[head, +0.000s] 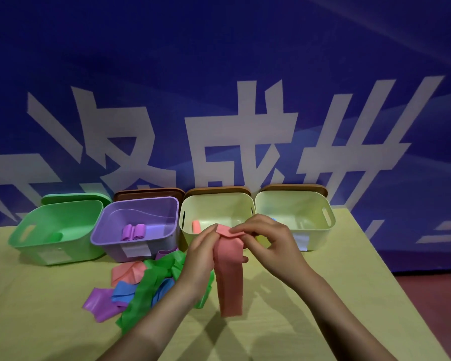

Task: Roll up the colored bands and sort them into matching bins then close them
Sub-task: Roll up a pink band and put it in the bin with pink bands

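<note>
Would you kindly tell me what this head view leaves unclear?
- Rightmost cream bin: the right hand hides most of its contents; only a blue bit shows.
- Green bin: contents too dim to identify.
- Bin labels: blurred, unreadable.
- Pink band: the fingers cover its top end, hiding any rolling.

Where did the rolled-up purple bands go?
In the head view, the rolled purple bands lie inside the purple bin, second from the left, between the green bin and a cream bin.
</note>
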`<action>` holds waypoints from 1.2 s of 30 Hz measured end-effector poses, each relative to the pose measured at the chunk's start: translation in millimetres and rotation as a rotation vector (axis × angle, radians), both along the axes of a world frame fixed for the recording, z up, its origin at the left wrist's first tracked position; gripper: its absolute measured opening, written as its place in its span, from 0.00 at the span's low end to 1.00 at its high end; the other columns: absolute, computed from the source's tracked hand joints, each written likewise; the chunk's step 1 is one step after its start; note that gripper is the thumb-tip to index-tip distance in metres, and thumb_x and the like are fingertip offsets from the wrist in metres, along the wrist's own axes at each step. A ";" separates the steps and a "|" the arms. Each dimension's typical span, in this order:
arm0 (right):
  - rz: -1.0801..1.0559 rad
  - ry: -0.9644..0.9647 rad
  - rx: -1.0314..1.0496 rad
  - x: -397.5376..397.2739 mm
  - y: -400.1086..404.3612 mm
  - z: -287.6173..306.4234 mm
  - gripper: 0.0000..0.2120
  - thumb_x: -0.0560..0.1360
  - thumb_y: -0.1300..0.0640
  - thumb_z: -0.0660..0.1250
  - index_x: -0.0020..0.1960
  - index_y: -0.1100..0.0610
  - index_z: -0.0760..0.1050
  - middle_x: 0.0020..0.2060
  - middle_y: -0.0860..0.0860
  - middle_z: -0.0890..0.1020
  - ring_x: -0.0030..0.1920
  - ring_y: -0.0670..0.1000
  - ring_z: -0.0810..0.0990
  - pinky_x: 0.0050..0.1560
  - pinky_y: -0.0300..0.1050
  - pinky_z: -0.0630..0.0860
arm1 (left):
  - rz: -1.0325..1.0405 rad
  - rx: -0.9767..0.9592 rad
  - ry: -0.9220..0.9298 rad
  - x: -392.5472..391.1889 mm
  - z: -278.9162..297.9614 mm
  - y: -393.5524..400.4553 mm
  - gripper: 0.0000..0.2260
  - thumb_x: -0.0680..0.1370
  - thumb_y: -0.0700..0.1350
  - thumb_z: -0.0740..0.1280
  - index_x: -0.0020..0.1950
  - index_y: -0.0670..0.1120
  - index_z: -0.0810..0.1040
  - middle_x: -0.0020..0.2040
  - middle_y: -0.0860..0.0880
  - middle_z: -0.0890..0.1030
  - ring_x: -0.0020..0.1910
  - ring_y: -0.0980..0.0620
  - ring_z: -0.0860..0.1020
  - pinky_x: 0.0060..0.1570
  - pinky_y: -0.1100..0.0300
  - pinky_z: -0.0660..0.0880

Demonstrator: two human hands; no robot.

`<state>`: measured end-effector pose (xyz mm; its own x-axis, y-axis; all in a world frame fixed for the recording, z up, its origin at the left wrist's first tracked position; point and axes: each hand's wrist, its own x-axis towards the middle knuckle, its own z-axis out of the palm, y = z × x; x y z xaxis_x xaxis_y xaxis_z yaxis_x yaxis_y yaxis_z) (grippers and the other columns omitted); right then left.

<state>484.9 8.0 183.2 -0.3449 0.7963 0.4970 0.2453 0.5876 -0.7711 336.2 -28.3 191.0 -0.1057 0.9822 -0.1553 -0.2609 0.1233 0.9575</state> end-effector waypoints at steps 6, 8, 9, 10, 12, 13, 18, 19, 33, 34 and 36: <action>-0.010 -0.086 0.055 7.9 6.4 -6.2 0.10 0.74 0.65 0.68 0.51 0.55 0.84 0.41 0.48 0.81 0.43 0.43 0.80 0.46 0.35 0.75 | -0.042 -0.010 -0.015 1.4 -6.1 0.7 0.17 0.82 0.48 0.54 0.51 0.39 0.80 0.46 0.37 0.84 0.43 0.42 0.83 0.44 0.47 0.80; -0.012 -0.092 0.053 7.1 7.2 -7.0 0.10 0.74 0.65 0.68 0.51 0.54 0.84 0.41 0.47 0.81 0.43 0.43 0.80 0.46 0.36 0.75 | -0.023 0.032 0.044 1.4 -9.4 0.1 0.13 0.80 0.45 0.60 0.52 0.39 0.80 0.46 0.37 0.83 0.44 0.40 0.83 0.43 0.48 0.81; -0.007 -0.084 0.041 6.5 6.8 -6.8 0.10 0.74 0.64 0.68 0.51 0.54 0.84 0.41 0.46 0.81 0.44 0.44 0.80 0.46 0.36 0.75 | -0.007 0.046 0.055 1.5 -10.6 0.0 0.12 0.80 0.44 0.61 0.52 0.38 0.80 0.46 0.37 0.83 0.44 0.40 0.82 0.41 0.49 0.81; 0.002 -0.069 0.018 5.6 5.9 -6.2 0.09 0.75 0.62 0.67 0.51 0.53 0.84 0.41 0.46 0.81 0.44 0.45 0.80 0.46 0.37 0.75 | 0.006 0.059 0.057 2.0 -11.2 0.0 0.11 0.80 0.42 0.61 0.52 0.37 0.80 0.46 0.37 0.83 0.44 0.40 0.82 0.39 0.51 0.81; 0.019 -0.004 -0.087 2.6 2.7 -3.0 0.09 0.74 0.55 0.65 0.50 0.51 0.83 0.41 0.45 0.81 0.44 0.47 0.80 0.47 0.40 0.76 | 0.031 0.090 0.053 3.3 -10.3 -1.0 0.10 0.80 0.40 0.60 0.50 0.37 0.80 0.45 0.40 0.83 0.43 0.44 0.82 0.37 0.56 0.80; 0.023 0.063 -0.184 0.3 1.4 -1.0 0.09 0.74 0.53 0.65 0.50 0.50 0.83 0.41 0.45 0.82 0.44 0.47 0.80 0.46 0.41 0.77 | 0.042 0.105 0.070 3.9 -9.1 -1.6 0.10 0.80 0.39 0.60 0.49 0.38 0.81 0.43 0.43 0.84 0.42 0.49 0.82 0.37 0.59 0.79; -0.024 0.189 -0.462 -10.2 1.0 2.8 0.04 0.72 0.60 0.73 0.47 0.57 0.82 0.36 0.47 0.82 0.38 0.43 0.79 0.43 0.35 0.75 | 0.010 0.227 0.319 2.2 -2.1 -0.9 0.11 0.81 0.38 0.61 0.47 0.44 0.83 0.42 0.57 0.84 0.44 0.66 0.79 0.44 0.74 0.71; -0.036 0.168 -0.454 -11.3 0.1 2.7 0.02 0.72 0.61 0.73 0.44 0.59 0.82 0.35 0.47 0.82 0.36 0.43 0.78 0.40 0.34 0.73 | 0.004 0.246 0.368 1.8 -4.0 0.5 0.11 0.81 0.39 0.61 0.47 0.44 0.83 0.42 0.57 0.84 0.45 0.66 0.79 0.45 0.74 0.70; -0.141 0.238 -0.418 -5.6 0.2 -5.0 0.05 0.70 0.63 0.73 0.38 0.55 0.82 0.32 0.48 0.81 0.35 0.46 0.77 0.39 0.37 0.72 | -0.101 0.069 0.253 1.0 -9.6 8.8 0.11 0.77 0.44 0.65 0.41 0.52 0.85 0.41 0.53 0.85 0.43 0.57 0.80 0.50 0.54 0.75; -0.150 0.245 -0.411 -5.0 0.9 -6.1 0.05 0.71 0.64 0.73 0.39 0.55 0.83 0.34 0.48 0.82 0.37 0.47 0.78 0.40 0.38 0.73 | -0.106 0.033 0.203 1.2 -10.4 8.3 0.09 0.75 0.48 0.66 0.41 0.52 0.86 0.42 0.50 0.84 0.44 0.53 0.80 0.50 0.51 0.75; -0.170 0.237 -0.384 -3.9 1.9 -7.5 0.07 0.71 0.63 0.73 0.42 0.52 0.84 0.37 0.47 0.83 0.40 0.48 0.80 0.42 0.40 0.75 | -0.094 -0.014 0.120 2.1 -13.3 8.0 0.10 0.70 0.52 0.67 0.43 0.49 0.85 0.44 0.42 0.81 0.45 0.46 0.77 0.48 0.51 0.72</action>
<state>481.0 10.0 175.7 -0.1070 0.9729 0.2049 0.1045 0.2160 -0.9708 338.3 -20.2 177.7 -0.0316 0.9864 -0.1613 -0.1313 0.1559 0.9790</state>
